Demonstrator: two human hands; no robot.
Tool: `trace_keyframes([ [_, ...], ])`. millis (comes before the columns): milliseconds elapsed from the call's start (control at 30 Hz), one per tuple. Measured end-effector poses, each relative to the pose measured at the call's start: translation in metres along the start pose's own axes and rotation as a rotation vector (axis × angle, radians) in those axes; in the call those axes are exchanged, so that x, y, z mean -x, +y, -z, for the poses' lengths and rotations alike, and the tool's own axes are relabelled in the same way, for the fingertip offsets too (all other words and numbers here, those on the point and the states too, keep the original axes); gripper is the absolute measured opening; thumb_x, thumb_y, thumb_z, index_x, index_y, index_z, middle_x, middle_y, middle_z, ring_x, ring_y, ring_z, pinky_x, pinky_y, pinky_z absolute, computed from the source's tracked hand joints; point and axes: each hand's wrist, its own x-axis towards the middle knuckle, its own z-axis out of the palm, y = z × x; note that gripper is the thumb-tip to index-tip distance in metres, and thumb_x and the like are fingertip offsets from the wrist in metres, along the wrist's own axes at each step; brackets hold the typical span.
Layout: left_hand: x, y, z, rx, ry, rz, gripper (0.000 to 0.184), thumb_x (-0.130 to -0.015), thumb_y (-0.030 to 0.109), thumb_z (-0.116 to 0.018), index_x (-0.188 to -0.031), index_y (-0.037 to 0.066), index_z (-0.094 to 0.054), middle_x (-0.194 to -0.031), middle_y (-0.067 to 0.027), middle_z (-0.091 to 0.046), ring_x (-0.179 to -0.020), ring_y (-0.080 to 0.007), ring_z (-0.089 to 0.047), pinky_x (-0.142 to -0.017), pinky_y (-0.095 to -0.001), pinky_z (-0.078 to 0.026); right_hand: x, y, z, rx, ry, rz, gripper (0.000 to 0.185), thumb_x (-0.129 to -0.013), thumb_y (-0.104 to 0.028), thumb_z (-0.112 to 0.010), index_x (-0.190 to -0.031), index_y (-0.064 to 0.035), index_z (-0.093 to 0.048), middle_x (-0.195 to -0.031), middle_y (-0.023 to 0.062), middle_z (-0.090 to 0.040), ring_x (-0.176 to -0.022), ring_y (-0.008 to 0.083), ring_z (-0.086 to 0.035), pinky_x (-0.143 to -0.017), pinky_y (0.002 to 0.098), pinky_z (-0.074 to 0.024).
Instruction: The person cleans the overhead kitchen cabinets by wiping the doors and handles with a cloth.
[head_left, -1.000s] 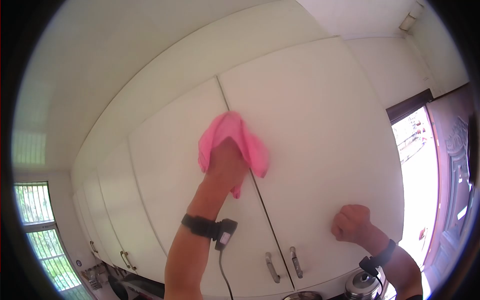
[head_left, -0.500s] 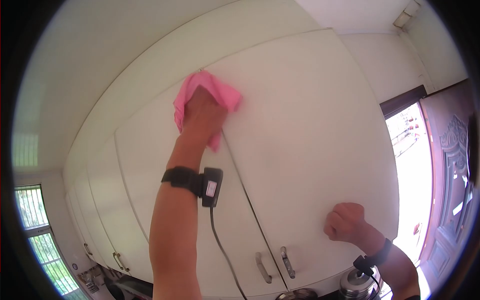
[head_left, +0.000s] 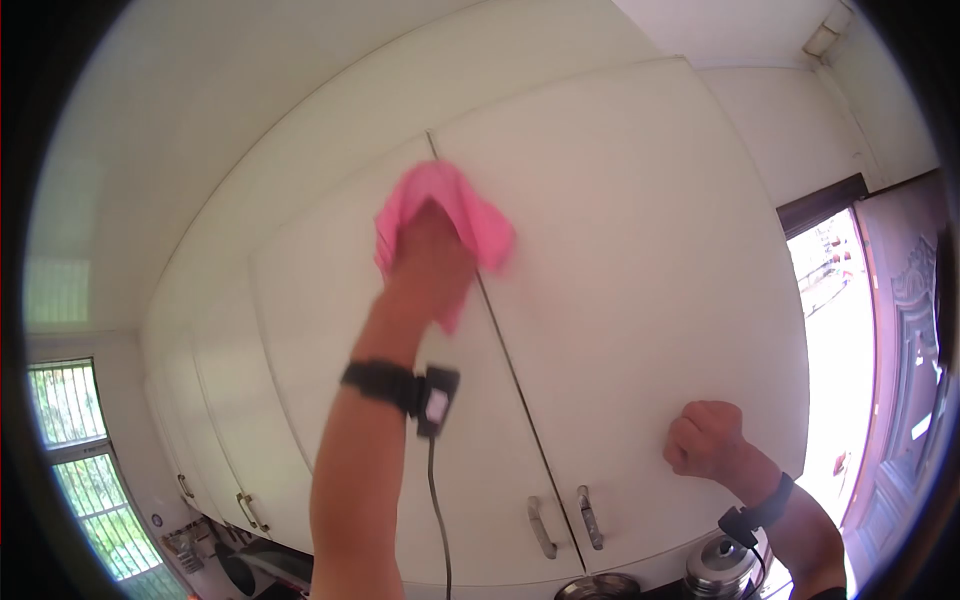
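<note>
A pink cloth [head_left: 482, 228] is gripped in my left hand [head_left: 432, 250], which presses it against the white cabinet doors, across the upper part of the seam between two of them. The cloth drapes over my fingers and hides most of them. My right hand [head_left: 706, 438] is closed in a fist at the lower part of the right cabinet door [head_left: 620, 300]; nothing shows in it. I cannot tell whether that fist touches the door. Each wrist wears a black strap with a small device and a cable.
Two metal handles, the left one [head_left: 541, 527] and the right one [head_left: 590, 517], stick out low on the doors. Below the cabinet stands a shiny metal pot [head_left: 720, 568]. An open carved door [head_left: 905, 370] is at the right, and a barred window [head_left: 68, 405] at the far left.
My left hand and the cloth have slid a little down from the top edge of the doors, along the seam. My right fist stays nearly in place. The view has shifted slightly.
</note>
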Motion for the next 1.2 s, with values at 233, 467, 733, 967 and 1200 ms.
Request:
trace_keyframes([
  [233, -0.052, -0.005, 0.018, 0.524, 0.064, 0.401, 0.023, -0.086, 0.020, -0.055, -0.092, 0.000, -0.063, -0.093, -0.0215, -0.066, -0.090, -0.0350, -0.066, -0.078, -0.0451, -0.051, -0.003, 0.003, 0.002, 0.021, 0.001, -0.013, 0.021, -0.056, -0.001, -0.062, -0.059, -0.0101, -0.044, -0.059, 0.0034, -0.039, -0.044, 0.0183, -0.042, -0.040, 0.0302, -0.0351],
  [467, 0.051, 0.060, 0.042, 0.643, -0.220, 0.222, 0.026, -0.092, 0.023, -0.053, -0.097, 0.000, -0.064, -0.083, -0.0184, -0.065, -0.082, -0.0318, -0.067, -0.075, -0.0434, -0.053, -0.003, 0.000, -0.002, 0.040, 0.006, -0.023, 0.020, -0.055, -0.001, -0.061, -0.059, -0.0095, -0.043, -0.059, 0.0040, -0.038, -0.044, 0.0188, -0.040, -0.040, 0.0306, -0.0330],
  [733, 0.147, 0.129, 0.103, 0.926, -0.308, 0.137, 0.045, -0.094, 0.021, -0.059, -0.137, 0.009, -0.053, -0.138, -0.0119, -0.055, -0.134, -0.0317, -0.045, -0.115, -0.0454, -0.033, -0.008, -0.003, -0.001, 0.018, 0.003, -0.019, 0.021, -0.055, 0.001, -0.061, -0.060, -0.0093, -0.044, -0.060, 0.0044, -0.038, -0.045, 0.0199, -0.040, -0.040, 0.0323, -0.0328],
  [967, 0.153, 0.145, 0.113, 1.285, -0.251, 0.352, 0.042, -0.092, 0.016, -0.064, -0.133, 0.006, -0.056, -0.129, -0.0124, -0.061, -0.125, -0.0322, -0.055, -0.107, -0.0439, -0.043, -0.017, -0.018, 0.014, -0.136, -0.100, -0.254, 0.015, -0.068, 0.001, -0.064, -0.067, -0.0058, -0.050, -0.063, 0.0068, -0.047, -0.050, 0.0241, -0.049, -0.045, 0.0342, -0.0397],
  [1200, 0.100, 0.169, 0.157, 2.177, -0.102, 1.131, 0.033, -0.094, 0.016, -0.065, -0.124, 0.002, -0.059, -0.115, -0.0087, -0.065, -0.112, -0.0185, -0.060, -0.093, -0.0351, -0.051, -0.064, -0.071, 0.029, -0.722, -0.251, -0.730, 0.014, -0.086, -0.011, -0.070, -0.093, -0.0002, -0.066, -0.075, 0.0066, -0.066, -0.064, 0.0169, -0.064, -0.060, 0.0292, -0.0524],
])
